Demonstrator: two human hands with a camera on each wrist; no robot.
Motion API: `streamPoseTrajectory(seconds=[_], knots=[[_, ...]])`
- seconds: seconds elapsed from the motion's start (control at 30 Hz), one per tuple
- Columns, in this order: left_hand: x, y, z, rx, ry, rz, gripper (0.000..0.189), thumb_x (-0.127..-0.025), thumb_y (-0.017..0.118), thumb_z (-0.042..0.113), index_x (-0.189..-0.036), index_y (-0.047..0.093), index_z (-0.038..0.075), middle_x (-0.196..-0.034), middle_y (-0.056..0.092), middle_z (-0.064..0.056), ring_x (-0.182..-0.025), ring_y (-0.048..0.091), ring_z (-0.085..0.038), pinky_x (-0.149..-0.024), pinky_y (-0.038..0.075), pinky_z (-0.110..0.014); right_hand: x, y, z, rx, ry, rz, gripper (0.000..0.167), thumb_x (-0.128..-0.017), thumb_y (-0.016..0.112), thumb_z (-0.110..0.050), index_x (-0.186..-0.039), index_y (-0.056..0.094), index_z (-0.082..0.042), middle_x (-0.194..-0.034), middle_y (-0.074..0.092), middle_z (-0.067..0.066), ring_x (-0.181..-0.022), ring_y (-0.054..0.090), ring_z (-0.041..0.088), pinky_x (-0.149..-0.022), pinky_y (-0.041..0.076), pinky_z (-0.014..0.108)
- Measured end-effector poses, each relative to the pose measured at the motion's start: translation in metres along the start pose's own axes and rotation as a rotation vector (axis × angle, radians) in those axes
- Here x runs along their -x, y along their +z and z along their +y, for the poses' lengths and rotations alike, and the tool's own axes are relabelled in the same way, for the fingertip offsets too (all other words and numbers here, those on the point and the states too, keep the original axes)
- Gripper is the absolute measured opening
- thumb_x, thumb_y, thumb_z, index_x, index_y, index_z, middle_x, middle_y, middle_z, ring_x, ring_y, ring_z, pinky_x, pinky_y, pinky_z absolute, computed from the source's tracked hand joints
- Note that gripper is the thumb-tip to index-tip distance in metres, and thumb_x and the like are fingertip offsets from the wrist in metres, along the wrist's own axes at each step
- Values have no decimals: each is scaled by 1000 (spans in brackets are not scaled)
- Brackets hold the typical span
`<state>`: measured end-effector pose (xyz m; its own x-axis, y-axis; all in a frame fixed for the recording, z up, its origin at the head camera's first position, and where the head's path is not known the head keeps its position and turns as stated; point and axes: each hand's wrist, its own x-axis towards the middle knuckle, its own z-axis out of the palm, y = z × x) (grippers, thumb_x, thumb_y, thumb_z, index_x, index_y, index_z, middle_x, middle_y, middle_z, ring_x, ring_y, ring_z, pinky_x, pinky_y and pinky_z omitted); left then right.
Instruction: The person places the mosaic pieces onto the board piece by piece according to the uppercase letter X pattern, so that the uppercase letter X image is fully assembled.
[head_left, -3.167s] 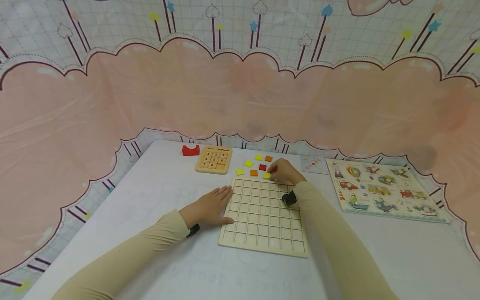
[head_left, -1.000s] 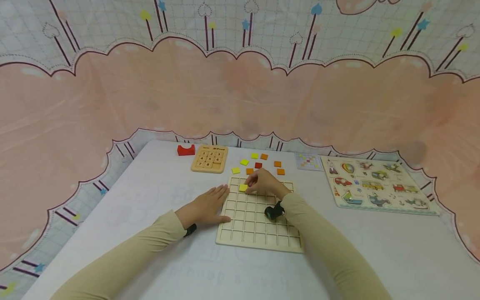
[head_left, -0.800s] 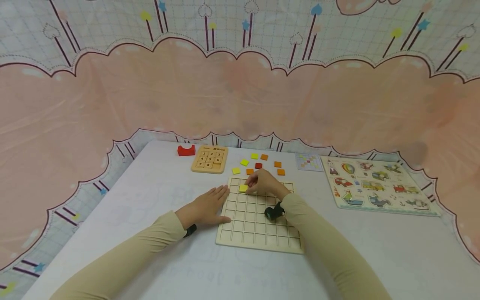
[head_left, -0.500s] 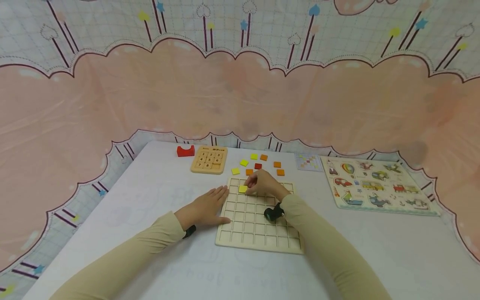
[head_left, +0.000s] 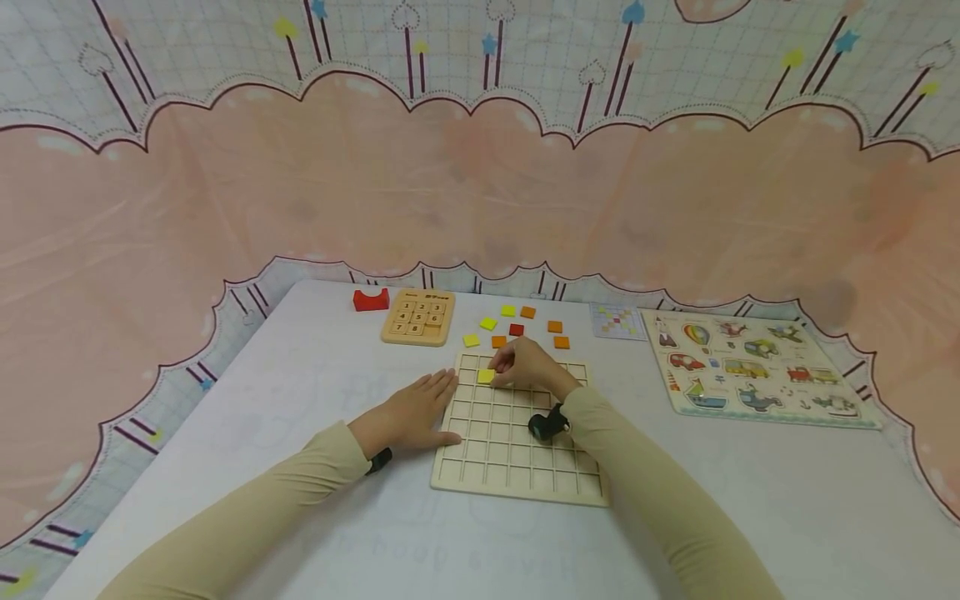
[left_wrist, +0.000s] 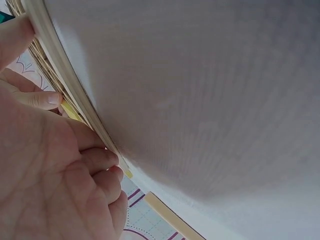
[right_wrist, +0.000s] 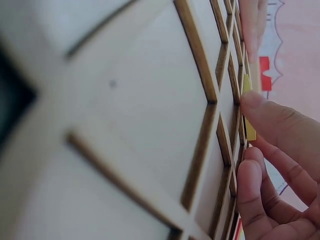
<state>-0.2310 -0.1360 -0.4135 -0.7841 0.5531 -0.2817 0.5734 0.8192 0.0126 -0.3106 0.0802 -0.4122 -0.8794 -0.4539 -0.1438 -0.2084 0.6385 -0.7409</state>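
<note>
A pale wooden grid board (head_left: 517,479) lies mid-table. My right hand (head_left: 534,368) pinches a yellow square tile (head_left: 486,377) at the board's far left part. In the right wrist view, the thumb touches that tile (right_wrist: 248,117), which stands slightly above the grid ridges; whether it sits in a cell I cannot tell. My left hand (head_left: 411,415) rests along the board's left edge with fingers extended, its thumb on the rim. From the left wrist, the fingers (left_wrist: 107,167) touch the board's side (left_wrist: 75,87).
Beyond the board lie loose yellow tiles (head_left: 488,323), orange tiles (head_left: 555,327) and a red tile (head_left: 517,330). Further left are a wooden number puzzle (head_left: 417,317) and a red block (head_left: 371,301). A patterned card (head_left: 618,322) and a vehicle picture puzzle (head_left: 757,371) lie right.
About three seconds ago my right hand was at a yellow tile past the board's far edge; a yellow tile is now over the board's far left. In the last second almost nothing has moved.
</note>
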Motion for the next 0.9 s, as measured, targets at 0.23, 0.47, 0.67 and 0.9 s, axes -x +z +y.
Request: streamPoseTrajectory(seconds=[0.23,0.47,0.67,0.9], knots=[[0,-2,0,-6,11,4,93,-89,44,64,-149,16,-2,-157,14,-17,-147,13,-28,-120,17,-42,4,-3,1,-12,-49,-4,18,-75,79,-10,-91,71,-6,-81,65,2,-73,56,9,-67,50,19],[2,-1,-1,6,23,14,93,-89,44,63,-149,17,-3,-157,15,-18,-147,13,-29,-120,17,-43,4,-3,1,-21,-60,-14,12,-77,77,-9,-88,72,-7,-81,65,2,-73,57,9,-68,50,20],[3,-1,-1,0,1,4,94,-88,44,65,-149,15,-1,-158,14,-16,-147,12,-27,-120,16,-41,4,-3,-1,-15,-64,-29,13,-77,76,-8,-89,71,-6,-81,65,3,-73,56,10,-68,49,19],[4,-1,0,9,-1,1,94,-88,44,65,-149,15,0,-158,14,-15,-147,12,-27,-121,15,-41,-2,-20,4,-70,-64,-129,24,-79,74,-8,-102,69,-1,-93,69,8,-78,61,10,-75,53,22]])
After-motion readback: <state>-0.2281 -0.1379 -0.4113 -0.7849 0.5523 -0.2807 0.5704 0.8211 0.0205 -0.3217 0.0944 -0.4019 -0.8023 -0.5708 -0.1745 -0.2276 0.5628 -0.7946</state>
